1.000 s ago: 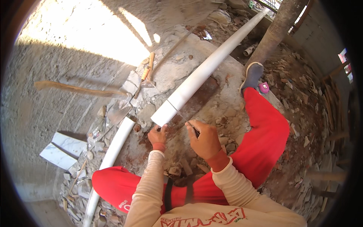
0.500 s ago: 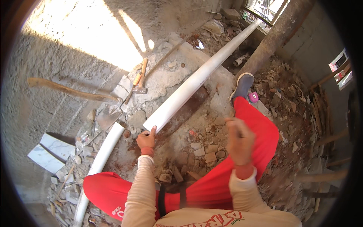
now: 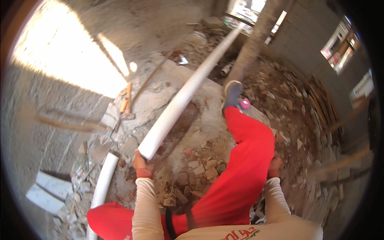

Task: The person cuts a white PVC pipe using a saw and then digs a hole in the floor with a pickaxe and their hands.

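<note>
A long white pipe (image 3: 180,102) slants from the middle of the floor up to the window opening at the far end. At its near end, my left hand (image 3: 139,162) grips the rim, with most fingers hidden below the pipe. My right hand (image 3: 276,163) is down on the outer side of my bent right leg, touching or close to the red trouser (image 3: 252,148). Its fingers are mostly hidden there. A second, shorter-looking white pipe (image 3: 105,178) lies to the left, running under my left knee.
Left of the long pipe lie a hammer (image 3: 127,116) and a long wooden handle (image 3: 72,124). A pink tape measure (image 3: 245,104) sits by my shoe (image 3: 232,94). Broken bricks (image 3: 211,168) and rubble cover the ground. A thick post (image 3: 256,40) stands at the far right.
My right hand has dropped from above my thigh to its outer side. My left hand stays at the pipe's end. The whole view has turned rightward.
</note>
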{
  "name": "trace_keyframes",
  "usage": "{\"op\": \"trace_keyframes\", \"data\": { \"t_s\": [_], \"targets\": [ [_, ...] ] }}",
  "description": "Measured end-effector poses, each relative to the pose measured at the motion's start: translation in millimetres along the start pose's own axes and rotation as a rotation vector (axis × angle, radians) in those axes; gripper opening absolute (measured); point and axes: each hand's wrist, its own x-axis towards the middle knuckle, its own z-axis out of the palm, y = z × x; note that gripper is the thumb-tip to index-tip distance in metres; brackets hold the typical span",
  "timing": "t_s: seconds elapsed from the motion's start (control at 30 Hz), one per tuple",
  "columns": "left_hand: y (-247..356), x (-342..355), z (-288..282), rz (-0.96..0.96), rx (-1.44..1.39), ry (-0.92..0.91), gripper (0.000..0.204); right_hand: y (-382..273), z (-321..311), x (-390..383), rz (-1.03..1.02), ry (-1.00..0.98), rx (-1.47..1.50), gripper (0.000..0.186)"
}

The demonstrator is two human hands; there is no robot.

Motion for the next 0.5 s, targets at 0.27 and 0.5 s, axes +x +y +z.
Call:
{"op": "trace_keyframes", "data": {
  "t_s": [0.27,0.5],
  "targets": [
    [-7,17,-25,-0.032,-0.160,-0.246,0.040,-9,6,-32,-0.058,0.105,-0.179,0.028],
    [1,41,-45,-0.180,-0.082,-0.277,0.037,3,18,18,-0.059,0.172,-0.161,0.025]
  ]
}}
